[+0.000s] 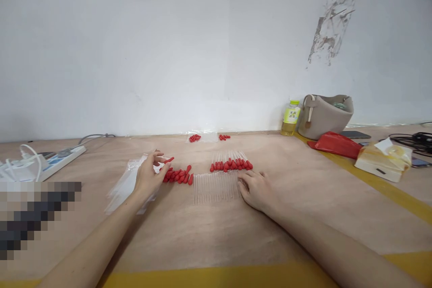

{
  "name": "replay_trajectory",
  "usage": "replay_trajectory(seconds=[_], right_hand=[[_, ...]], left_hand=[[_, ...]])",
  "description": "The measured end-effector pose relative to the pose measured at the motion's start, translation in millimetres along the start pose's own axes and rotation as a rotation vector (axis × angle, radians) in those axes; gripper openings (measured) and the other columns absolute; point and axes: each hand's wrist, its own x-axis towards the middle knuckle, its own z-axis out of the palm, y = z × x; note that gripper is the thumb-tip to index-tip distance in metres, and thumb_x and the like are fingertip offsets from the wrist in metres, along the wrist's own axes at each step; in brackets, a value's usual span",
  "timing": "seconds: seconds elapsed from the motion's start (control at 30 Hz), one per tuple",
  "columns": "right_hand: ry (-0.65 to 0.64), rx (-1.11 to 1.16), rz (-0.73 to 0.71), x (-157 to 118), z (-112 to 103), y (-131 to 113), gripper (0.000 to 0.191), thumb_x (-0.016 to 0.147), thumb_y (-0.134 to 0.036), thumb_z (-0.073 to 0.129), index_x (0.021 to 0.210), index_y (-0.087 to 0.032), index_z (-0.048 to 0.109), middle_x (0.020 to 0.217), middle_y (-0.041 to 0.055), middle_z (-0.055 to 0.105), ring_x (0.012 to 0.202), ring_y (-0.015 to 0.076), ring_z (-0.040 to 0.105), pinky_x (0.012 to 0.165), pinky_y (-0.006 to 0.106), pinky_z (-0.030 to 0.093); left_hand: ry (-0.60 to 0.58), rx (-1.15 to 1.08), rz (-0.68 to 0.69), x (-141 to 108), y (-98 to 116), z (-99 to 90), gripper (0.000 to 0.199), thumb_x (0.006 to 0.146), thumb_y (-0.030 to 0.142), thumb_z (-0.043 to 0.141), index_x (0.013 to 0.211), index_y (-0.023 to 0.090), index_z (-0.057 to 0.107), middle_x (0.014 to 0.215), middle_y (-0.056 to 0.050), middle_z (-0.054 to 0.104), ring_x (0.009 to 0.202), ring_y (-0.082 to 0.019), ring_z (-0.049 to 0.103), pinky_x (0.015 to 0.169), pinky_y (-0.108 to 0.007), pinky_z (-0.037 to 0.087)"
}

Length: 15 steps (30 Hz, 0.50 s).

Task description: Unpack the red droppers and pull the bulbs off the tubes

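Note:
My left hand (150,173) pinches a red rubber dropper bulb (169,160) between thumb and fingers, just above a pile of similar red bulbs (177,175). To the right of that pile, a row of thin clear tubes (216,187) lies side by side. At the row's right end rests my right hand (257,189), its fingers curled with the tips against the tubes; what is between them is hidden. Behind this row lie clear tubes with red bulbs fitted on their near ends, forming assembled droppers (231,164).
Clear plastic bags (126,184) lie under and beside my left forearm. Small red bulbs (195,138) sit on plastic by the wall. A power strip (64,162) is at left. At right stand a drink bottle (290,119) and grey bag (326,117), near a red pouch (335,145).

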Motion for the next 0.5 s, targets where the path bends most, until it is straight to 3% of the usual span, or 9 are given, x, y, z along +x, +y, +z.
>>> replay_trajectory(seconds=[0.2, 0.33, 0.5], right_hand=[[-0.014, 0.023, -0.015, -1.4, 5.0, 0.1, 0.021, 0.084, -0.029, 0.045, 0.077, -0.021, 0.063, 0.08, 0.0032, 0.062, 0.077, 0.0154, 0.054, 0.073, 0.031, 0.028], [-0.018, 0.042, -0.001, -1.4, 6.3, 0.5, 0.024, 0.085, -0.032, 0.043, 0.077, -0.021, 0.063, 0.082, 0.0027, 0.063, 0.081, 0.016, 0.054, 0.076, 0.032, 0.029], [-0.024, 0.056, -0.003, -0.4, 6.1, 1.2, 0.026, 0.086, -0.033, 0.042, 0.078, -0.021, 0.063, 0.082, 0.0028, 0.063, 0.081, 0.0152, 0.055, 0.076, 0.032, 0.031]], left_hand=[[-0.076, 0.193, 0.056, 6.5, -6.5, 9.1, 0.023, 0.073, 0.038, 0.051, 0.089, 0.022, 0.055, 0.089, -0.002, 0.066, 0.089, -0.022, 0.057, 0.084, -0.038, 0.035], [-0.139, 0.217, 0.055, 7.0, -7.5, 13.9, 0.023, 0.076, 0.039, 0.047, 0.091, 0.025, 0.058, 0.089, -0.002, 0.067, 0.096, -0.024, 0.055, 0.089, -0.045, 0.027], [-0.224, 0.248, 0.035, 6.4, -6.5, 14.1, 0.028, 0.079, 0.043, 0.041, 0.077, 0.025, 0.062, 0.087, -0.002, 0.067, 0.092, -0.024, 0.055, 0.09, -0.047, 0.023]])
